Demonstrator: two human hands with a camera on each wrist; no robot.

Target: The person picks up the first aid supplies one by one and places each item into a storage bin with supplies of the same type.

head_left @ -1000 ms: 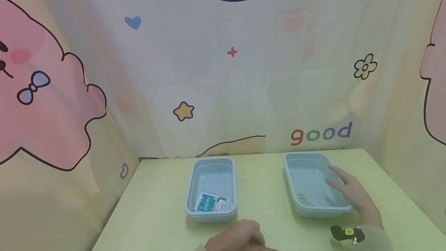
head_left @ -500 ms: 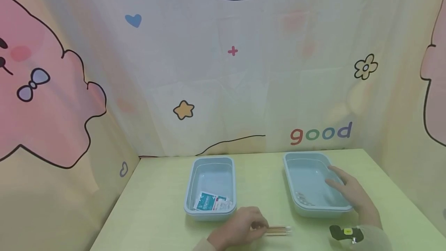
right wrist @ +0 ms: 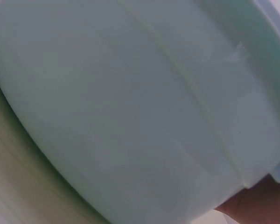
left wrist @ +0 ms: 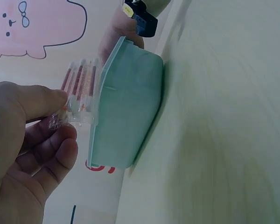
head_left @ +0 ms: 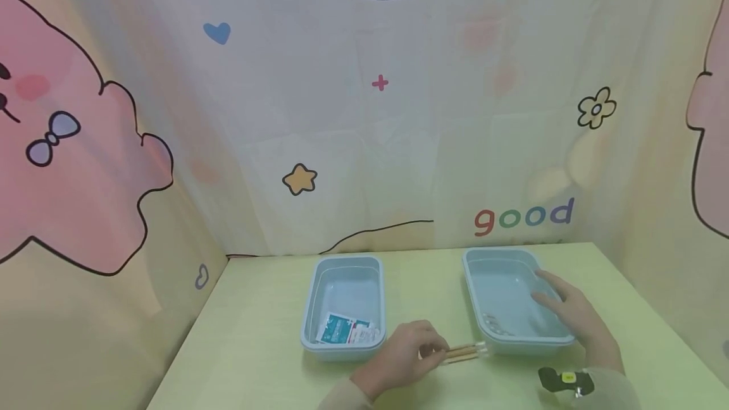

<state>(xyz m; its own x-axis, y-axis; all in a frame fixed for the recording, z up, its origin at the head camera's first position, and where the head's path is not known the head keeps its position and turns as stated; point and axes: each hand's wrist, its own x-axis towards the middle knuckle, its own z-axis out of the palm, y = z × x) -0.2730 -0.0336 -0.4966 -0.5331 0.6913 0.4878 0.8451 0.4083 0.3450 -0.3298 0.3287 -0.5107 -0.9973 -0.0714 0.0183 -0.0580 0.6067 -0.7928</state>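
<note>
My left hand [head_left: 401,356] pinches a clear packet of cotton swabs [head_left: 464,353], thumb above and curled fingers below, as the left wrist view shows. The packet [left wrist: 79,88] is held up off the table, its white tips pointing right toward the right-hand light-blue plastic tray [head_left: 495,340]. My right hand [head_left: 578,315] grips that tray's right rim, thumb over the inside; its other fingers are mostly hidden. The tray's outer wall [right wrist: 130,116] fills most of the right wrist view. Small clear-and-whitish pieces [head_left: 494,324] lie in the tray's near left corner.
A second light-blue tray [head_left: 307,309] stands left of the first, holding a teal-and-white packet [head_left: 337,329] and other small white packets. Both sit on a pale green-yellow table [head_left: 245,321]. A printed cloth [head_left: 342,131] hangs behind and at the sides.
My left hand has risen from the near edge and moved forward and right, bringing the cotton swabs into view, close to the right tray. The right hand and both trays have stayed put.
</note>
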